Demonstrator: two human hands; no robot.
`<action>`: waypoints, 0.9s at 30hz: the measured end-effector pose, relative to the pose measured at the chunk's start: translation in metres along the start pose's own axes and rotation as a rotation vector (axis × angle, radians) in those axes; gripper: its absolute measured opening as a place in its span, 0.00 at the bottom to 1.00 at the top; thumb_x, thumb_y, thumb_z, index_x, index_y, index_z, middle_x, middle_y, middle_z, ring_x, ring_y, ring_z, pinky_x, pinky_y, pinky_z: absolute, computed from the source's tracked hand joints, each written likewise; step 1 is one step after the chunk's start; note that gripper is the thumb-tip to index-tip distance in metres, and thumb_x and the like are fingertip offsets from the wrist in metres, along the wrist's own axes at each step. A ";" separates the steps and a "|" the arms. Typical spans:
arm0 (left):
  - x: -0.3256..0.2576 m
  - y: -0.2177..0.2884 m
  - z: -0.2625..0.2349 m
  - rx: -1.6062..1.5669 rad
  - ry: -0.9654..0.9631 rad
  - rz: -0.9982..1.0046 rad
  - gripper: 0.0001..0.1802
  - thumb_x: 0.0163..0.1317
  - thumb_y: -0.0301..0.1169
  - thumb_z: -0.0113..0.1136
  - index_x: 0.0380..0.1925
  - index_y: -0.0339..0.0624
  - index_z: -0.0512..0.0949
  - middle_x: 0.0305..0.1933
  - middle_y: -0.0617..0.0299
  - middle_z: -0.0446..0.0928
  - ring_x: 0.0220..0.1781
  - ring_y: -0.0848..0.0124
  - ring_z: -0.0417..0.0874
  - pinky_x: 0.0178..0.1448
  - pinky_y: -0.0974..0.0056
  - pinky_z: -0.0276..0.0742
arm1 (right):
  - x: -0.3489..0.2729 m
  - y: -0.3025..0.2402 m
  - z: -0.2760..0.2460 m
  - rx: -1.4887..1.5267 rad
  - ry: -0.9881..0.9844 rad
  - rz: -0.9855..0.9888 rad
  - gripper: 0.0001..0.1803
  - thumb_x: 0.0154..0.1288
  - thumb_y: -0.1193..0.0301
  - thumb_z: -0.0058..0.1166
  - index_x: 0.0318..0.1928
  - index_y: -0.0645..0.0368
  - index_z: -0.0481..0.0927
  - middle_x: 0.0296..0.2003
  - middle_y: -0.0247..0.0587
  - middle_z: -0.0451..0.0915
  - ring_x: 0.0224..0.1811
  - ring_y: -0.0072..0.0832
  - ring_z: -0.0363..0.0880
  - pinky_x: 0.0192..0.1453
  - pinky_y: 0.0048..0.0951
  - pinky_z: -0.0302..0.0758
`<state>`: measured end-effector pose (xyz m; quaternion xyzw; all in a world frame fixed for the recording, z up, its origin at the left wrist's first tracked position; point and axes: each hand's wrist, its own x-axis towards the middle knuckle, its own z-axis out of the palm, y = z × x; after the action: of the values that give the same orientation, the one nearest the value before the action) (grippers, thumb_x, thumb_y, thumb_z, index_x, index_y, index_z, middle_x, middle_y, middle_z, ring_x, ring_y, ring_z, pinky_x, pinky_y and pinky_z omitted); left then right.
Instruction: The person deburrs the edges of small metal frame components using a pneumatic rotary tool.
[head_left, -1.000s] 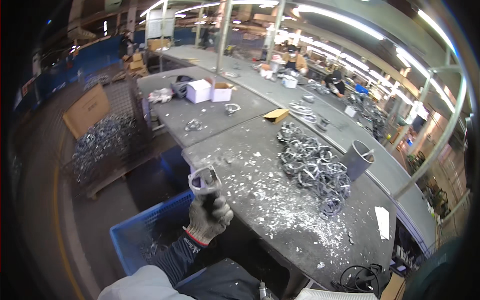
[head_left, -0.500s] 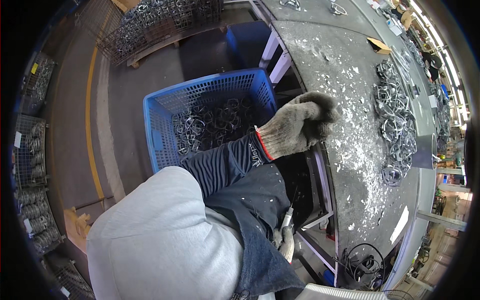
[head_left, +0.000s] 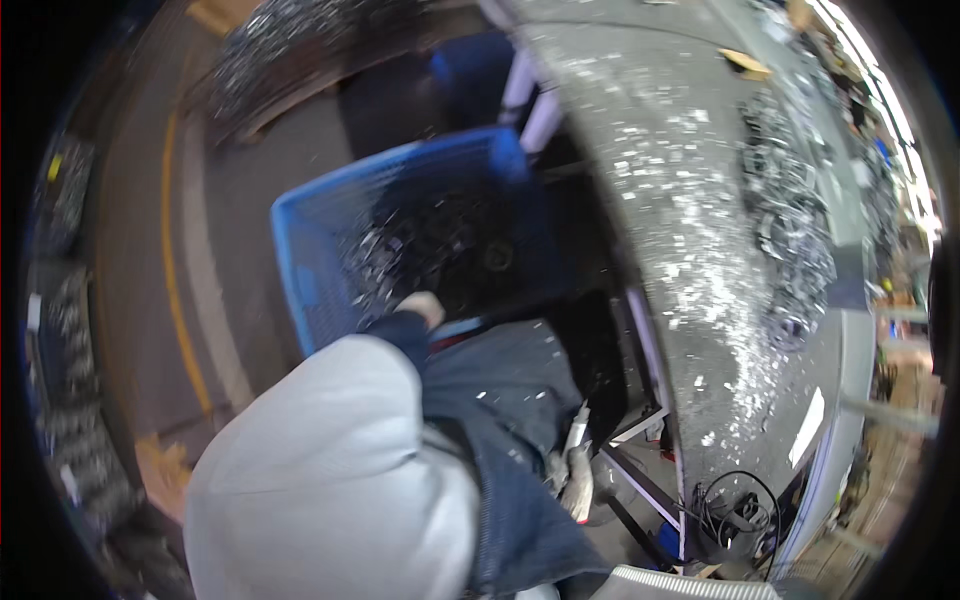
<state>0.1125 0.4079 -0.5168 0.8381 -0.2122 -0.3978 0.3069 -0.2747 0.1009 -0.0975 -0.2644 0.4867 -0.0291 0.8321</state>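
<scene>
My left hand, in a pale work glove, is down at the near rim of the blue plastic crate. It is small and smeared by motion, so its fingers do not show. Inside the crate, beyond the hand, lie many dark and shiny metal ring-shaped parts. Low in the picture, beside my dark apron, my gloved right hand is closed around a slim pale-handled tool whose tip points up and away. The tool's exact kind cannot be made out.
At the right runs a grey worktable strewn with white flakes, with a heap of metal parts along its far side. A black cable coils near the table's close end. Wire cages with metal parts stand at the left.
My left hand has dropped from beside the table edge, moving left to the near rim of the crate. My right hand keeps hold of the tool. The view has shifted slightly and blurred.
</scene>
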 end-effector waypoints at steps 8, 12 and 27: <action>-0.110 0.069 -0.046 0.316 -0.243 -0.355 0.34 0.73 0.55 0.62 0.63 0.39 0.92 0.69 0.35 0.88 0.73 0.39 0.88 0.76 0.42 0.83 | 0.006 -0.012 -0.009 0.105 -0.155 0.110 0.26 0.88 0.59 0.56 0.80 0.43 0.74 0.27 0.25 0.68 0.21 0.15 0.62 0.22 0.19 0.59; -0.046 0.113 -0.053 0.511 -0.284 -0.257 0.31 0.72 0.52 0.63 0.59 0.37 0.93 0.65 0.34 0.90 0.71 0.39 0.89 0.76 0.42 0.84 | 0.000 -0.014 -0.002 0.114 -0.122 0.085 0.17 0.88 0.61 0.58 0.70 0.44 0.75 0.29 0.30 0.73 0.21 0.18 0.68 0.22 0.22 0.65; 0.047 0.200 -0.004 0.639 -0.295 0.105 0.28 0.70 0.55 0.70 0.53 0.44 0.96 0.60 0.38 0.93 0.66 0.40 0.93 0.71 0.40 0.88 | -0.098 -0.186 0.001 -0.636 0.608 -0.866 0.31 0.71 0.75 0.72 0.73 0.67 0.83 0.40 0.39 0.90 0.33 0.22 0.84 0.38 0.31 0.82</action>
<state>0.1211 0.2363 -0.4038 0.8134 -0.4108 -0.4116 0.0153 -0.2862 -0.0285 0.0679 -0.6531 0.5356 -0.2916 0.4490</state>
